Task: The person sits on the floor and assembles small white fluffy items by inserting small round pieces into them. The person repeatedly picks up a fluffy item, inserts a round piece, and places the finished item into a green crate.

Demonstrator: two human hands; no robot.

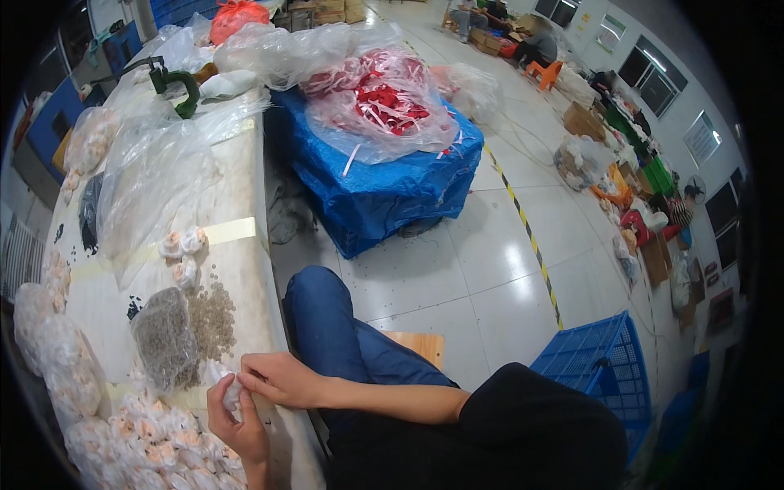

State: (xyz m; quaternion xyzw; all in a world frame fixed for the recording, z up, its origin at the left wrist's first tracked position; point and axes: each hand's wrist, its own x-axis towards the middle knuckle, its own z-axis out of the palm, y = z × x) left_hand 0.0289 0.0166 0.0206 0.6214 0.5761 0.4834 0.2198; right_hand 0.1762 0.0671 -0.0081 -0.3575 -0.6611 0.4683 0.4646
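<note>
Although fingers partly hide it, a small white piece (232, 396) shows near the edge of the pale table (251, 286), between thumb and forefinger of the left hand (242, 429). Those two are closed on it from either side, while the right hand (282, 380) sits close on the right, its bent fingertips at the piece's upper end; whether they pinch it too, one cannot tell. Just beyond the fingers, loose grey-brown bits (214, 317) spread beside a clear bag (166, 336) of similar bits. Toward the lower left lies a heap of white bundles (155, 437) with peach centres. Past the table, a blue-covered stack (376, 196) bears a large bag (392, 106) of red pieces, and a blue crate (606, 380) stands to the right
</note>
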